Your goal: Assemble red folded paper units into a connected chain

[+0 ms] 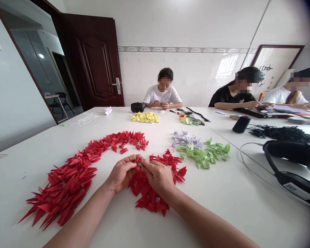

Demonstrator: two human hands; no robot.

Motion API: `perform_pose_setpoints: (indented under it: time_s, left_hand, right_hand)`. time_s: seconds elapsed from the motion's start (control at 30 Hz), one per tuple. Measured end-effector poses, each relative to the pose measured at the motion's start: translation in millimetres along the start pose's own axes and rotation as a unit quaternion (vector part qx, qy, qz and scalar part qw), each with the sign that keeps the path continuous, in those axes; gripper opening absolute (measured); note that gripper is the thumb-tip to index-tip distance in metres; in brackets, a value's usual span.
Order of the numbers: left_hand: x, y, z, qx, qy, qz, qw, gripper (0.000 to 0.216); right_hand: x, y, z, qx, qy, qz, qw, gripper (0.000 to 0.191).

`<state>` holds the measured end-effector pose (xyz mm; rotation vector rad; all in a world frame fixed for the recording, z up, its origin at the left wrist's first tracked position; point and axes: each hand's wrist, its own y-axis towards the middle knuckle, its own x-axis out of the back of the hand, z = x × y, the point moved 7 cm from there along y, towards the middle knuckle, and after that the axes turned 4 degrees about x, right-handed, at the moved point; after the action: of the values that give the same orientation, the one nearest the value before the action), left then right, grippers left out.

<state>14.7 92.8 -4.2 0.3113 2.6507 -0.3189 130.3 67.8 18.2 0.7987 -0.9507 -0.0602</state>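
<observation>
My left hand and my right hand meet over a heap of red folded paper pieces on the white table. Both hands pinch one small red folded piece between their fingertips. A long curved band of more red folded pieces lies to the left, running from near my left forearm up toward the table's middle. Several red pieces also lie just right of my right hand.
Green and lilac folded pieces lie to the right, yellow ones farther back. Black headphones with a cable and a black case sit at right. Three people work at the far side. A dark door stands open at left.
</observation>
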Motion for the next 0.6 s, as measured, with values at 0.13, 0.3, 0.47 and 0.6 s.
perform_pose_setpoints:
  time_s: [0.13, 0.3, 0.47, 0.6]
  left_hand:
    - [1.3, 1.0, 0.3, -0.004, 0.001, 0.003, 1.0, 0.025]
    - [2.7, 1.8, 0.7, -0.01, -0.006, 0.012, 1.0, 0.024]
    - [10.4, 4.5, -2.6, -0.027, -0.009, -0.021, 0.999, 0.022]
    - [32.0, 6.1, -15.2, -0.106, 0.089, -0.131, 0.982, 0.019]
  right_hand:
    - [-1.4, 0.1, -1.7, -0.006, 0.006, 0.0, 1.0, 0.026]
    - [-1.5, -0.2, -2.4, -0.013, 0.011, 0.002, 1.0, 0.027]
    - [-1.1, 0.3, -1.2, -0.014, 0.015, 0.009, 1.0, 0.027]
    - [-0.2, 1.9, -2.1, -0.018, 0.025, -0.004, 1.0, 0.025]
